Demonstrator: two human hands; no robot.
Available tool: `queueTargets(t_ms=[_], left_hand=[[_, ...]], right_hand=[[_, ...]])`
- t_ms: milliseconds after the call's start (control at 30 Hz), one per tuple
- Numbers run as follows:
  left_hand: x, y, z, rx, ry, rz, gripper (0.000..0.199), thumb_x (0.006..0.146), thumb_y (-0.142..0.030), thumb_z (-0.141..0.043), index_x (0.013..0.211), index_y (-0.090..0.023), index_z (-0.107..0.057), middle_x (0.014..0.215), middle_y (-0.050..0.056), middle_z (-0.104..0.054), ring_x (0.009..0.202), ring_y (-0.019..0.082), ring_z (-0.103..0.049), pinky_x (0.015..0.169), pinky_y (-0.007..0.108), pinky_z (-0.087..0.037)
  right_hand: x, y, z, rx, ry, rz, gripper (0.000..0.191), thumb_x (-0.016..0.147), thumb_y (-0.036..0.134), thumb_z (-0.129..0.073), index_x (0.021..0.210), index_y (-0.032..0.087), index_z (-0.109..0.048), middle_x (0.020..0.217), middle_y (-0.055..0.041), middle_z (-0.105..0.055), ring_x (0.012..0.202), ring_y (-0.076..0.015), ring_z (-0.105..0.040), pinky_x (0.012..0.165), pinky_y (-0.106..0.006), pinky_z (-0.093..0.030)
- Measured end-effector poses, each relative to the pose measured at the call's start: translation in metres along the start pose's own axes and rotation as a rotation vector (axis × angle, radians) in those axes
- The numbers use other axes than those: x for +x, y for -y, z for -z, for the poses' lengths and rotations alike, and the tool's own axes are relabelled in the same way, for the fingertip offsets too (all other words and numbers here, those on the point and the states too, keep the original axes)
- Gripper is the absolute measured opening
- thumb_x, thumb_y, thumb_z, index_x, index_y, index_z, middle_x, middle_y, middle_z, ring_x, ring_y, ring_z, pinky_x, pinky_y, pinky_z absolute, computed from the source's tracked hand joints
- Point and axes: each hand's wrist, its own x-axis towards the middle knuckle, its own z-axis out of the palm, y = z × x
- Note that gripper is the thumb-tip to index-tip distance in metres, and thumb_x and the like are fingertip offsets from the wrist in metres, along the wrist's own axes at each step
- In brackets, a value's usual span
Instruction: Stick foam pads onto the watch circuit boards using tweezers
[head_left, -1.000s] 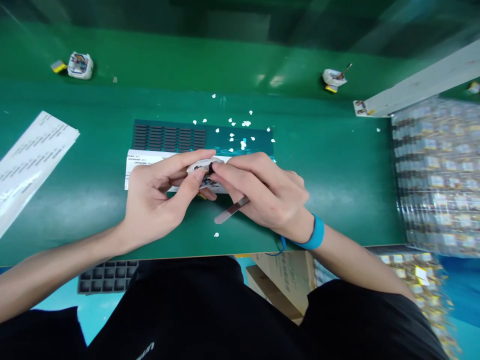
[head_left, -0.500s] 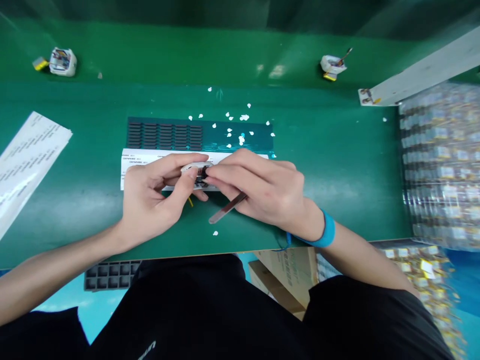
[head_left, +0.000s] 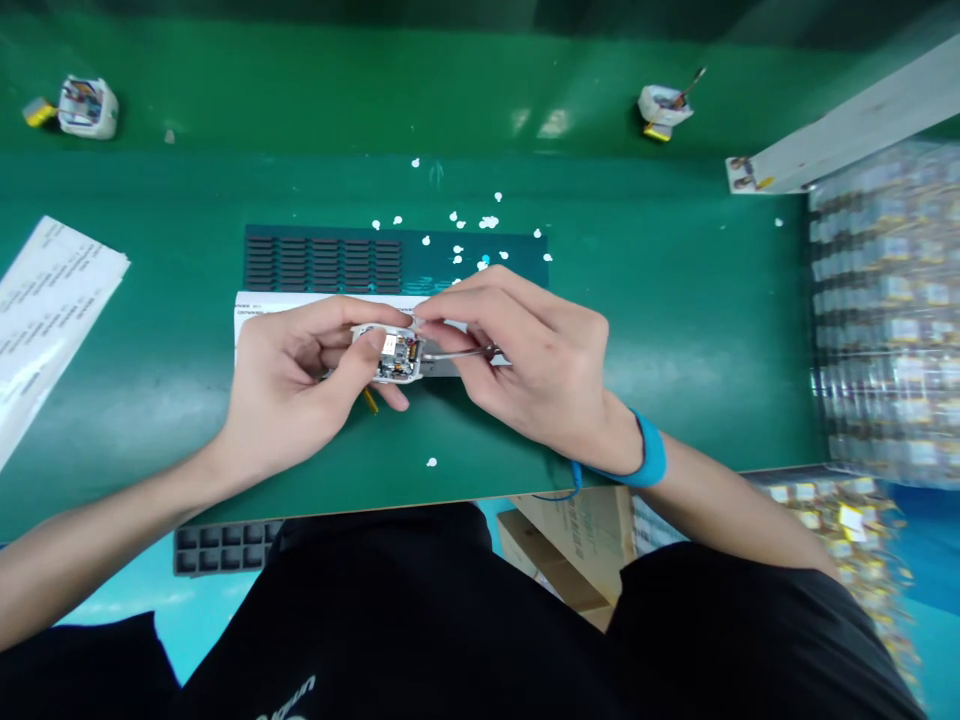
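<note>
The left hand (head_left: 296,372) is holding thumb (head_left: 358,362) and forefinger (head_left: 349,309) apart, the right hand (head_left: 534,365) hovering arched beside their tips.

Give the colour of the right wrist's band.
The band is blue, best seen in the head view.

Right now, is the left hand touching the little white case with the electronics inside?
Touching. The head view shows it: the left hand's thumb lies right over part of the white case, with no gap.

Your head-worn camera
It faces forward and down, close above your left hand (head_left: 292,375), right hand (head_left: 544,365) and bench (head_left: 697,350).
</note>
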Motion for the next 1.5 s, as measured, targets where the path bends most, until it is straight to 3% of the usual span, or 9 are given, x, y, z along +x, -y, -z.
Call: queueTargets(t_ms=[300,433,600,733,867,1033,1200,1367,1500], left_hand=[[0.004,0.002,0.007,-0.067,0.062,0.096,0.008,0.096,-0.024,-0.081,0.097,-0.027,-0.088,0.080,0.000,-0.083,0.056,0.022,-0.080,0.055,0.026,-0.068],[0.004,0.001,0.008,-0.016,0.056,0.099,0.008,0.094,-0.022,-0.082,0.097,-0.027,-0.088,0.078,0.000,-0.083,0.056,0.023,-0.080,0.049,0.025,-0.062],[0.004,0.000,0.006,-0.021,0.044,0.090,0.008,0.095,-0.021,-0.080,0.097,-0.027,-0.085,0.077,-0.001,-0.082,0.059,0.024,-0.081,0.054,0.029,-0.066],[0.003,0.004,0.003,-0.058,0.037,0.103,0.004,0.095,-0.023,-0.081,0.097,-0.023,-0.078,0.075,0.000,-0.082,0.057,0.024,-0.080,0.051,0.028,-0.064],[0.000,0.007,0.000,-0.037,-0.022,0.121,0.012,0.094,-0.022,-0.080,0.096,-0.023,-0.068,0.067,-0.001,-0.077,0.056,0.023,-0.079,0.047,0.025,-0.060],[-0.007,0.011,-0.009,0.049,-0.027,0.019,0.010,0.096,-0.019,-0.075,0.097,-0.024,-0.066,0.066,-0.004,-0.075,0.056,0.020,-0.080,0.049,0.021,-0.062],[-0.013,0.014,-0.016,0.159,-0.117,-0.194,0.019,0.091,-0.010,-0.075,0.092,-0.024,-0.062,0.069,-0.007,-0.077,0.059,0.016,-0.080,0.051,0.018,-0.064],[-0.013,0.011,-0.012,0.115,-0.110,-0.174,0.022,0.092,-0.009,-0.075,0.087,-0.025,-0.060,0.070,-0.006,-0.073,0.061,0.018,-0.079,0.053,0.025,-0.068],[-0.015,0.016,-0.007,0.148,-0.051,-0.264,0.023,0.092,-0.007,-0.076,0.092,-0.026,-0.064,0.077,-0.005,-0.076,0.065,0.018,-0.080,0.061,0.030,-0.070]], right_hand=[[-0.006,-0.004,0.000,-0.110,-0.012,0.127,0.029,0.103,0.002,-0.054,0.114,0.023,-0.070,0.104,0.0003,-0.081,0.085,-0.0123,-0.075,0.068,-0.024,-0.055],[-0.001,-0.017,0.004,-0.244,-0.054,0.049,0.023,0.107,0.007,-0.053,0.108,0.018,-0.074,0.096,-0.0027,-0.081,0.075,-0.0132,-0.074,0.061,-0.026,-0.054],[0.001,-0.029,0.010,-0.347,-0.011,0.133,0.024,0.110,0.018,-0.061,0.131,0.020,-0.073,0.135,-0.0082,-0.079,0.094,-0.0188,-0.081,0.072,-0.029,-0.064],[-0.002,-0.022,0.015,-0.397,0.133,0.300,0.029,0.111,0.013,-0.051,0.121,0.024,-0.076,0.116,-0.0012,-0.084,0.089,-0.0172,-0.079,0.056,-0.028,-0.054],[0.001,-0.015,0.017,-0.495,0.159,0.401,0.025,0.110,0.010,-0.051,0.109,0.017,-0.075,0.100,-0.0021,-0.083,0.073,-0.0125,-0.073,0.047,-0.028,-0.042],[0.002,-0.007,0.015,-0.446,0.208,0.387,0.024,0.109,0.008,-0.053,0.104,0.009,-0.076,0.095,-0.0061,-0.082,0.069,-0.0130,-0.072,0.047,-0.030,-0.042],[-0.006,0.004,0.011,-0.513,0.169,0.401,0.024,0.110,0.010,-0.054,0.118,0.001,-0.074,0.105,-0.0129,-0.084,0.076,-0.0152,-0.076,0.052,-0.029,-0.050],[-0.006,0.004,0.007,-0.148,0.095,0.213,0.017,0.110,0.011,-0.059,0.119,0.006,-0.073,0.111,-0.0093,-0.084,0.087,-0.0154,-0.079,0.064,-0.026,-0.055],[0.002,0.001,0.006,0.341,0.148,-0.143,0.017,0.106,0.031,-0.075,0.103,0.015,-0.074,0.080,0.0020,-0.077,0.059,-0.0083,-0.063,0.055,-0.024,-0.046]])
